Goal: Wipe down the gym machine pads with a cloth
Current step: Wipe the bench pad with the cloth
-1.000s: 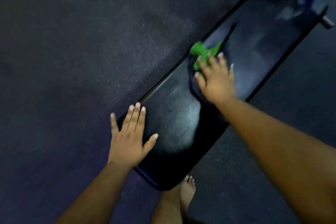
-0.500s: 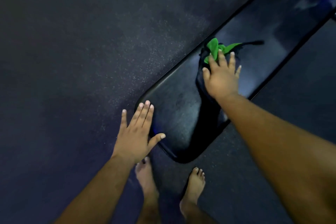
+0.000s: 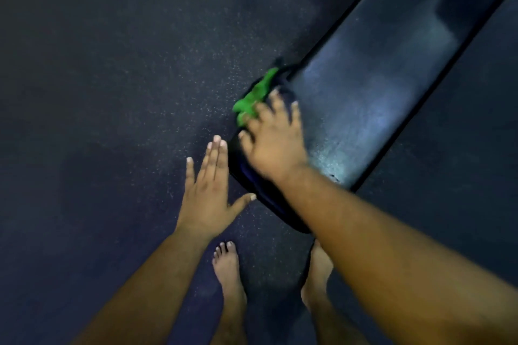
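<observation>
Head view, looking down. Long black pad (image 3: 372, 109) running diagonally from lower centre to upper right, glossy, with pale sheen across its middle, possibly dampness or reflected light; cannot tell which. Near end rounded, partly hidden under the right forearm.

Right hand (image 3: 273, 137) laid palm down on the pad's left margin near the rounded end. Fingers spread and fairly straight, pressing a cloth rather than clutching it; grip therefore flat and open, bearing down. Blurred, so finer finger detail not readable. Green cloth (image 3: 253, 98) bunched beneath and ahead of the fingertips, spilling over the pad's left edge. Placement judged deliberate: flat palm spreads pressure over the cloth, and position at the rim suggests the edge and corner as the area under treatment.

Left hand (image 3: 208, 187) off the pad, just beside its left edge, fingers straight and together, thumb splayed toward the pad end. Holding nothing; open. Whether the thumb tip touches the pad cannot be told. Judged as a balancing or bracing posture while the other arm reaches across.

Two bare feet (image 3: 228, 269) on the dark speckled floor (image 3: 112, 92), close to the pad's near end, right foot partly hidden by the forearm.

Stage judged: wiping in progress at the near end; upper stretch of the pad runs out of view, condition there unconfirmed.
</observation>
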`<state>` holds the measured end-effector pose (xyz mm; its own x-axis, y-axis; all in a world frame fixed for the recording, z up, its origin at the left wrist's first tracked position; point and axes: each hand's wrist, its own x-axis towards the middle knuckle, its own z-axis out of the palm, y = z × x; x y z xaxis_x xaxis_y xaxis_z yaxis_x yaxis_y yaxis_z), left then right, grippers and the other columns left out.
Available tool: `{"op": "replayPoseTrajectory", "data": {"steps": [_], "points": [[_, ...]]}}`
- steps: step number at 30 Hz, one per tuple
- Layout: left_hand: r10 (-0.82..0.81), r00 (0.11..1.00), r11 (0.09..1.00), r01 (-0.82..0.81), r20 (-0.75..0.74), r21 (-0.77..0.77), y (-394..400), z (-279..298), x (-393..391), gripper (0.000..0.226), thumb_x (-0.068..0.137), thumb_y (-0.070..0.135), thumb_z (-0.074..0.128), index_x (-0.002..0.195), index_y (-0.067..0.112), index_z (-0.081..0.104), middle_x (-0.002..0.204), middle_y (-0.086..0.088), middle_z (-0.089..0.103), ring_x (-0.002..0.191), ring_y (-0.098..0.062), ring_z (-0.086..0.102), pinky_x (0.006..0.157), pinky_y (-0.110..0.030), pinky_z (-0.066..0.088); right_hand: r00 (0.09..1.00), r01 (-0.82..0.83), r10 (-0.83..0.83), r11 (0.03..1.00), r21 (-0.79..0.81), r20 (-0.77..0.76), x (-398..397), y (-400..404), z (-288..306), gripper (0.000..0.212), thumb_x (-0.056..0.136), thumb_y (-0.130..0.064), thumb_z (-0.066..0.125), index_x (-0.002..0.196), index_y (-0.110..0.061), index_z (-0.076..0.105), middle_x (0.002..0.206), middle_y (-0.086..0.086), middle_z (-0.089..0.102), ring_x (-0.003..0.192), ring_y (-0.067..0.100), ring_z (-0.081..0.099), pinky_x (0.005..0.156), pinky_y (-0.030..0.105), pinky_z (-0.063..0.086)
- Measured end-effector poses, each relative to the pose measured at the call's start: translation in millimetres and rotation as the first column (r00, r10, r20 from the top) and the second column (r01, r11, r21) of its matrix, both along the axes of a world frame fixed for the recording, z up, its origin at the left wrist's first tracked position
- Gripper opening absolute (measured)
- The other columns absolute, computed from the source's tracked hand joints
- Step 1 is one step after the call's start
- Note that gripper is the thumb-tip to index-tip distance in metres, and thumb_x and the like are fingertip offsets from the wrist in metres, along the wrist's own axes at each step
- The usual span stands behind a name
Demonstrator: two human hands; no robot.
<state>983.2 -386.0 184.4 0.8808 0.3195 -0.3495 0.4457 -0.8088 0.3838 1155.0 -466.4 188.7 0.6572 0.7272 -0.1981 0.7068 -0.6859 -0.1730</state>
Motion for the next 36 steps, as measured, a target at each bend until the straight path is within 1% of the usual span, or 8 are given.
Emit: {"op": "replayPoseTrajectory", "data": {"steps": [5, 9, 15, 18, 24, 29, 32, 36], "points": [[-0.172, 0.982, 0.980, 0.162, -0.076, -0.119, 11.3, 12.0, -12.7, 0.129, 0.073, 0.082, 0.044, 0.150, 0.021, -0.038, 0.163, -0.002, -0.037, 0.151, -0.013, -0.032, 0.124, -0.058, -0.012, 0.921, -0.389, 0.389, 0.921, -0.002, 0.003, -67.6, -63.9, 3.0, 0.049, 0.099, -0.045, 0.047, 0.144, -0.027, 0.055, 0.158, 0.000, 0.042, 0.154, 0.031, 0.018, 0.122, 0.061, 0.015], [-0.311, 0.944, 0.949, 0.301, -0.111, -0.096, 5.7, 16.1, -14.9, 0.141, 0.066, 0.101, 0.038, 0.157, 0.014, -0.024, 0.165, -0.003, -0.035, 0.153, -0.018, -0.029, 0.122, -0.056, -0.019, 0.831, -0.548, 0.553, 0.833, -0.079, 0.059, -72.1, -130.8, -7.5, 0.047, 0.102, -0.044, 0.046, 0.145, -0.029, 0.054, 0.161, 0.000, 0.038, 0.153, 0.033, 0.022, 0.119, 0.059, 0.023], [-0.355, 0.930, 0.933, 0.359, -0.094, 0.027, -19.4, 6.7, 8.0, 0.119, 0.081, 0.093, 0.021, 0.161, 0.012, -0.014, 0.169, -0.002, -0.024, 0.156, -0.017, -0.021, 0.123, -0.062, -0.008, 0.918, -0.381, 0.383, 0.924, -0.044, 0.106, -47.1, -209.4, -6.4, 0.046, 0.102, -0.046, 0.045, 0.147, -0.037, 0.047, 0.157, -0.004, 0.045, 0.148, 0.029, 0.036, 0.107, 0.052, 0.037], [-0.375, 0.923, 0.922, 0.381, -0.080, 0.071, -37.8, 2.7, 19.9, 0.109, 0.088, 0.087, 0.015, 0.162, 0.012, -0.009, 0.171, -0.003, -0.018, 0.157, -0.018, -0.016, 0.123, -0.064, -0.003, 0.995, -0.068, 0.071, 0.997, -0.037, 0.075, -12.7, -227.0, -4.9, 0.046, 0.101, -0.047, 0.040, 0.143, -0.032, 0.052, 0.156, 0.001, 0.045, 0.145, 0.035, 0.038, 0.102, 0.055, 0.044], [-0.366, 0.927, 0.922, 0.373, -0.082, 0.100, -63.0, -3.7, 32.5, 0.106, 0.088, 0.084, 0.019, 0.161, 0.013, -0.013, 0.170, -0.002, -0.021, 0.156, -0.017, -0.020, 0.122, -0.060, -0.012, 0.894, 0.427, -0.419, 0.904, 0.013, -0.161, -16.1, -181.7, -3.6, 0.064, 0.100, -0.065, 0.029, 0.153, -0.031, 0.040, 0.169, -0.002, 0.016, 0.156, 0.034, 0.002, 0.119, 0.064, 0.018], [-0.352, 0.904, 0.924, 0.377, -0.242, 0.062, -67.6, 27.0, 11.7, 0.115, 0.080, 0.092, 0.008, 0.160, 0.012, -0.014, 0.169, -0.003, -0.022, 0.156, -0.018, -0.020, 0.122, -0.061, -0.012, 0.839, 0.396, -0.382, 0.917, -0.046, -0.387, -113.4, -196.0, 19.2, 0.051, 0.106, -0.041, 0.044, 0.155, -0.029, 0.038, 0.170, -0.003, 0.011, 0.151, 0.039, 0.014, 0.116, 0.053, 0.033], [-0.311, 0.888, 0.947, 0.318, -0.340, -0.035, -78.5, 73.5, 0.4, 0.124, 0.069, 0.099, -0.002, 0.158, 0.015, -0.022, 0.164, 0.002, -0.032, 0.153, -0.015, -0.025, 0.120, -0.058, -0.016, 0.810, 0.320, -0.297, 0.946, -0.045, -0.506, -111.8, -214.2, 46.0, 0.043, 0.104, -0.031, 0.052, 0.147, -0.027, 0.052, 0.166, -0.002, 0.025, 0.144, 0.034, 0.031, 0.116, 0.044, 0.037], [-0.087, 0.897, 0.929, -0.084, -0.434, -0.360, -112.0, 156.4, -2.6, 0.118, 0.074, 0.094, 0.026, 0.164, 0.022, 0.003, 0.171, 0.004, 0.000, 0.157, -0.013, 0.004, 0.127, -0.048, -0.003, 0.746, 0.479, -0.319, 0.867, 0.138, -0.584, -95.8, -223.2, 134.6, 0.044, 0.096, -0.031, 0.067, 0.140, -0.027, 0.061, 0.156, -0.003, 0.044, 0.139, 0.023, 0.039, 0.116, 0.026, 0.028]]}}
